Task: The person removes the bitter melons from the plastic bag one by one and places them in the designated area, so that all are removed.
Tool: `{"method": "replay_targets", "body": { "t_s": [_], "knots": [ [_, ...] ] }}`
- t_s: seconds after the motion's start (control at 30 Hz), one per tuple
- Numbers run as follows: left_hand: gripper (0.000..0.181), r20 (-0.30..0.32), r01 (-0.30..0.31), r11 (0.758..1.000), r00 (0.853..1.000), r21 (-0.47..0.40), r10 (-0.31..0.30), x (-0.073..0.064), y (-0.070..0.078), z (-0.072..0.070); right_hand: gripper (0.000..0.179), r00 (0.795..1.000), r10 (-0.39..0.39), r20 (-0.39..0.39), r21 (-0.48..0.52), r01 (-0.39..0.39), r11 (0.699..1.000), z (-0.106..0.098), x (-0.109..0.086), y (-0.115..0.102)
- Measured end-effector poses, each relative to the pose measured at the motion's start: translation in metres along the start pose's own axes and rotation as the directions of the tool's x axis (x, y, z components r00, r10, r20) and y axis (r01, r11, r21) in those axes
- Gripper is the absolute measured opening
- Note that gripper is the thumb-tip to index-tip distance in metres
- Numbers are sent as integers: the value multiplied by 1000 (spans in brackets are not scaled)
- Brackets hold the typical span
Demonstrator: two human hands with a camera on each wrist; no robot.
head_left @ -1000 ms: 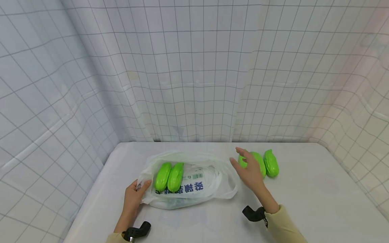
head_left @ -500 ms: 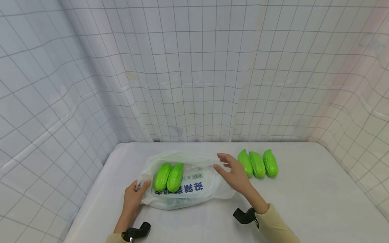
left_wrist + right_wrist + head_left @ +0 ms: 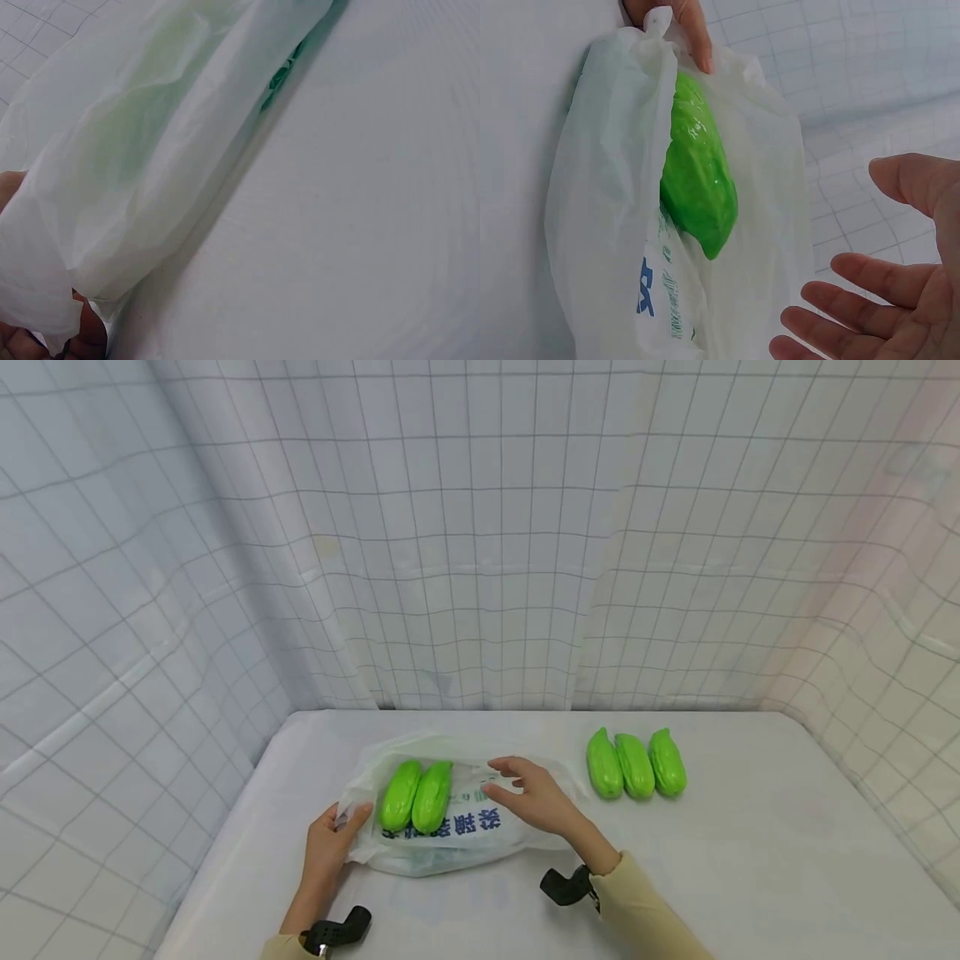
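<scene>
Table (image 3: 787,843) has a white top; we note white grid-lined curtain (image 3: 480,527) behind it & along both sides. L to R: L hand (image 3: 330,847) pinches the L edge of a white plastic bag (image 3: 420,862), which lies open on the table. Inside, just R of L thumb, we see 1st green veg (image 3: 401,796) & 2nd green veg (image 3: 432,797), side by side, both tilted slightly. R hand (image 3: 536,797) hovers over the bag's R part: fingers loose & spread, gripping nothing, near 2nd veg but apart from it. Farther R, beyond the bag, we count three more green veg (image 3: 634,766) in a row.
</scene>
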State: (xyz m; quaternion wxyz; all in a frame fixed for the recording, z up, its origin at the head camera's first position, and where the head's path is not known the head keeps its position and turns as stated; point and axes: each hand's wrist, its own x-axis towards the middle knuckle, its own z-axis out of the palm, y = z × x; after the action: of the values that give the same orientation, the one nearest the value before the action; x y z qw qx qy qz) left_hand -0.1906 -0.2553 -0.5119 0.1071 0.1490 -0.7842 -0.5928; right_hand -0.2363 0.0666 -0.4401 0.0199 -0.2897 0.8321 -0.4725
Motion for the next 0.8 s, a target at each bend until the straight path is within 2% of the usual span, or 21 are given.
{"method": "replay_targets", "body": {
  "t_s": [0.13,0.27,0.67,0.8],
  "knots": [
    [57,1,-3,1000,1000,3,3,-1,-1,0,54,996,10,90,19,-11,1000,7,6,0],
    [57,1,-11,1000,1000,13,11,-1,0,0,58,990,19,142,30,-23,999,12,11,-3],
    [58,-3,-15,999,1000,39,16,1,-1,0,65,982,49,185,-17,-47,999,35,24,-3],
    [57,-1,-13,999,1000,37,14,0,-1,0,69,980,85,182,-42,-78,996,46,27,0]
  ]
}}
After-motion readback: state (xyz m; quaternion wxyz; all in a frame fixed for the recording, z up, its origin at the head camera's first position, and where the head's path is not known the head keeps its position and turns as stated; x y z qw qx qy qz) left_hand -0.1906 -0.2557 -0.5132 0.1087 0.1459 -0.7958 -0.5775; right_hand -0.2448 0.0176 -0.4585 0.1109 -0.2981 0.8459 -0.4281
